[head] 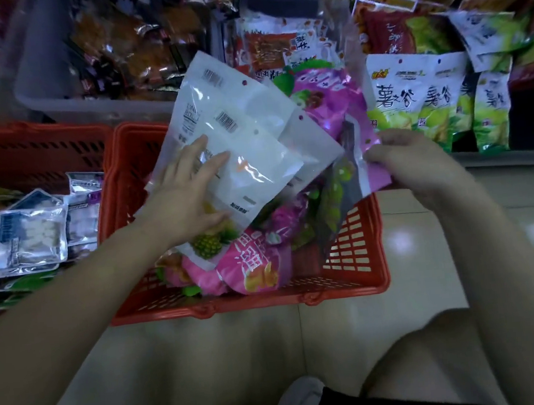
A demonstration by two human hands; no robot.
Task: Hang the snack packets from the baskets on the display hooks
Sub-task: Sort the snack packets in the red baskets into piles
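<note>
A red basket (pixel 356 259) stands on the floor in front of me, filled with pink and white snack packets. My left hand (pixel 186 193) grips a fan of white packets (pixel 246 139) seen from their backs, fingers spread over them and thumb beneath, held over the basket. My right hand (pixel 408 162) pinches the edge of a pink packet (pixel 377 172) at the basket's right side. More pink packets (pixel 252 269) lie in the basket below.
A second red basket (pixel 26 150) sits to the left, with clear packets (pixel 30 231) lying beside it. Green-and-white packets (pixel 412 103) hang at the right. A grey bin (pixel 63 101) of brown snacks stands behind. My knees and shoes are at the bottom.
</note>
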